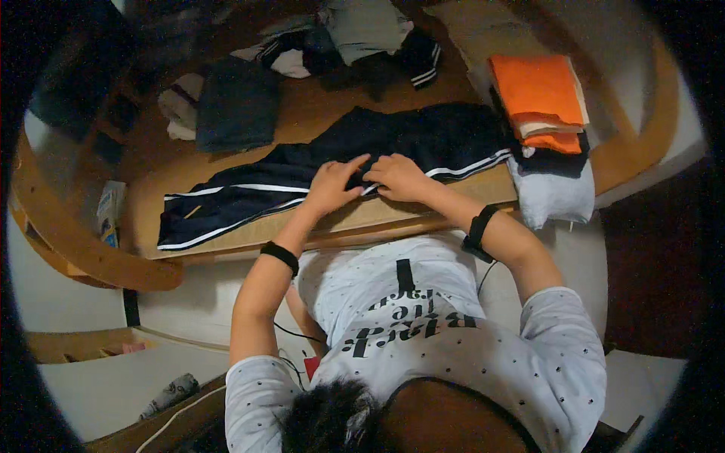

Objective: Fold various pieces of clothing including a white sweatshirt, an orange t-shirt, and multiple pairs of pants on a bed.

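Dark trousers with white side stripes (396,136) lie lengthwise across the wooden surface (481,189) before me. Both hands touch them near the middle of the front edge. My left hand (334,184) rests on the cloth with thumb and index finger spread. Close to its right, my right hand (396,178) has its fingers bent down at the striped edge; whether they pinch the cloth cannot be told. One leg end with a small yellow mark reaches to the left, and the other end of the trousers lies by a folded stack at the right.
An orange folded cloth (535,93) tops the stack, with a light grey cloth (555,195) hanging at its front. A dark folded garment (238,107) lies behind the trousers, more clothes (368,28) farther back. A curved wooden rail (85,249) bounds the left side.
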`<control>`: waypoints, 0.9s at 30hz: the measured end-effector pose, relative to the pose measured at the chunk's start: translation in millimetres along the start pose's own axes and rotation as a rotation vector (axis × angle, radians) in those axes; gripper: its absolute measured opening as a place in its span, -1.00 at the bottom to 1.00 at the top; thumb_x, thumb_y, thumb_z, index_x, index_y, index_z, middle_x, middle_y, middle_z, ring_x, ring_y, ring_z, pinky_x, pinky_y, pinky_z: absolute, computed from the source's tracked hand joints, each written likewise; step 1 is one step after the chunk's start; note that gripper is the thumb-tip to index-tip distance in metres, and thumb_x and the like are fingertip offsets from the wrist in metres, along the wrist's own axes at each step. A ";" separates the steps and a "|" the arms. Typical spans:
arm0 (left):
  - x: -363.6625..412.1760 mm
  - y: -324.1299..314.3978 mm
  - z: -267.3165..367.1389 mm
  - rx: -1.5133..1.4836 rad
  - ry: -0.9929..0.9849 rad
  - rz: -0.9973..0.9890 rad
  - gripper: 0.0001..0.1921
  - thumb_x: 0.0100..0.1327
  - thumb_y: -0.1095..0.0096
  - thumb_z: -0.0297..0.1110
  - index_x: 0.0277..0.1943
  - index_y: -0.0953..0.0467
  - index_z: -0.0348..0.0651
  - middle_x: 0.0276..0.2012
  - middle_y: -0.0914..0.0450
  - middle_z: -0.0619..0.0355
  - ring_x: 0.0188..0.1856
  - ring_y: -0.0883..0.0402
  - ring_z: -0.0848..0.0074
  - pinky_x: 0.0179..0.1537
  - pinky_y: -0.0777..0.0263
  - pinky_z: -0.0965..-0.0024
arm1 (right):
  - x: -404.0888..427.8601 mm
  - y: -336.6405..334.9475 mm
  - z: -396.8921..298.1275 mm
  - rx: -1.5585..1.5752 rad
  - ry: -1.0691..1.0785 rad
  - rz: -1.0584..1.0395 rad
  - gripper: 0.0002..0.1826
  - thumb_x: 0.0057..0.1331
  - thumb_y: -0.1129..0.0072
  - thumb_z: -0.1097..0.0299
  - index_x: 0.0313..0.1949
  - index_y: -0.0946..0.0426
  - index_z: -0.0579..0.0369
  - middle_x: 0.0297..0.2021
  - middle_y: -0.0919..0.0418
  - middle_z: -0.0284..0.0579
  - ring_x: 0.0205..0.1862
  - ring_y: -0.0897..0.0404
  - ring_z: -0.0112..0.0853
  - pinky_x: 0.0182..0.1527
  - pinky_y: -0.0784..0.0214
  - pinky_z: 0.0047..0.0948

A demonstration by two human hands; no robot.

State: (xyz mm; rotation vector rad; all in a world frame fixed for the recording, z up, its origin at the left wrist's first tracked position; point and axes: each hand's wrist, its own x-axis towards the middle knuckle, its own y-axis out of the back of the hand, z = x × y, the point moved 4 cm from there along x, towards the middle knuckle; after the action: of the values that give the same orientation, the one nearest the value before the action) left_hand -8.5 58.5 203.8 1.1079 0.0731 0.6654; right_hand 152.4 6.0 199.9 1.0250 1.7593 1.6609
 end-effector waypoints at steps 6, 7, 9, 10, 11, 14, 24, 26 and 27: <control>8.8 -25.1 2.5 0.179 -0.059 -0.025 -0.27 0.06 -0.33 -0.30 0.36 -0.30 0.01 -0.05 -0.63 -0.02 0.05 -0.57 0.13 0.19 -0.31 0.06 | -67.2 11.3 55.6 -0.320 -0.182 0.223 -0.60 0.02 -0.29 0.35 -0.08 -0.56 -0.07 -0.08 -0.53 -0.18 0.08 -0.46 -0.22 0.17 -0.24 -0.06; 10.8 -24.0 -4.2 0.190 0.030 -0.052 -0.31 0.07 -0.28 -0.32 0.34 -0.33 0.01 -0.06 -0.63 -0.05 0.02 -0.58 0.09 0.16 -0.35 0.07 | -77.3 9.4 67.0 -0.274 -0.233 0.256 -0.61 0.03 -0.26 0.40 -0.07 -0.57 -0.06 -0.04 -0.54 -0.15 0.11 -0.45 -0.21 0.23 -0.20 -0.02; 8.9 -19.5 -21.2 0.136 0.260 -0.017 -0.48 0.14 -0.11 -0.40 0.23 -0.46 0.08 -0.17 -0.65 -0.14 -0.10 -0.62 0.00 0.00 -0.48 0.06 | -86.2 15.9 83.2 -0.250 -0.339 0.324 -0.60 0.04 -0.25 0.41 -0.06 -0.57 -0.05 -0.03 -0.54 -0.14 0.11 -0.46 -0.22 0.23 -0.20 -0.04; 10.5 -16.5 -26.9 0.136 0.258 -0.022 -0.48 0.14 -0.11 -0.40 0.23 -0.46 0.08 -0.17 -0.65 -0.14 -0.10 -0.62 0.00 0.00 -0.48 0.06 | -90.3 20.6 93.7 -0.224 -0.437 0.393 -0.60 0.04 -0.24 0.41 -0.05 -0.57 -0.05 -0.02 -0.54 -0.13 0.11 -0.47 -0.23 0.24 -0.20 -0.06; 11.1 -6.6 -38.4 0.046 0.337 0.126 -0.52 0.16 -0.06 -0.41 0.19 -0.49 0.12 -0.23 -0.65 -0.16 -0.14 -0.63 -0.01 -0.06 -0.49 0.03 | -91.5 19.2 107.9 -0.071 -0.519 0.399 -0.58 0.08 -0.24 0.37 -0.01 -0.54 -0.01 -0.03 -0.54 -0.11 0.09 -0.50 -0.17 0.20 -0.27 -0.11; 7.1 16.0 -58.0 -0.059 0.508 0.355 -0.59 0.21 0.05 -0.42 0.08 -0.56 0.17 -0.38 -0.63 -0.23 -0.22 -0.64 -0.03 -0.17 -0.48 -0.01 | -87.4 23.3 115.4 0.263 -0.472 0.436 -0.54 0.13 -0.27 0.25 0.05 -0.50 0.01 -0.03 -0.55 -0.07 0.07 -0.51 -0.08 0.13 -0.35 -0.13; 7.6 -27.6 3.5 0.313 -0.053 0.107 -0.32 0.06 -0.25 -0.40 0.33 -0.32 0.00 -0.14 -0.62 -0.03 0.00 -0.57 0.11 0.01 -0.46 0.10 | -84.9 7.7 82.9 -0.047 -0.350 0.098 -0.15 0.03 -0.26 0.57 0.35 -0.24 -0.16 -0.01 -0.54 -0.03 0.03 -0.53 -0.09 0.00 -0.49 -0.13; 3.4 -24.8 -9.9 0.273 0.011 0.102 -0.28 0.08 -0.25 -0.43 0.37 -0.27 0.05 -0.12 -0.62 -0.04 -0.01 -0.59 0.11 -0.04 -0.49 0.11 | -81.3 3.8 83.3 -0.077 -0.457 0.019 -0.19 0.04 -0.25 0.56 0.33 -0.27 -0.15 -0.12 -0.60 -0.07 -0.07 -0.59 -0.09 -0.12 -0.54 -0.12; 4.5 -18.6 -12.5 0.281 0.073 0.035 -0.26 0.08 -0.23 -0.48 0.37 -0.26 0.10 -0.14 -0.62 -0.04 -0.07 -0.61 0.11 -0.11 -0.51 0.11 | -82.2 6.4 81.4 -0.119 -0.418 0.054 -0.28 0.11 -0.18 0.53 0.31 -0.32 -0.15 -0.16 -0.64 -0.07 -0.14 -0.63 -0.09 -0.19 -0.55 -0.09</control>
State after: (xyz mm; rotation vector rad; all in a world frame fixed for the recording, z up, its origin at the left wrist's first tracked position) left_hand -1.0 65.8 183.4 1.3566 0.2148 0.7422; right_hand 266.0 -11.1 185.3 1.2651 1.3566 1.4328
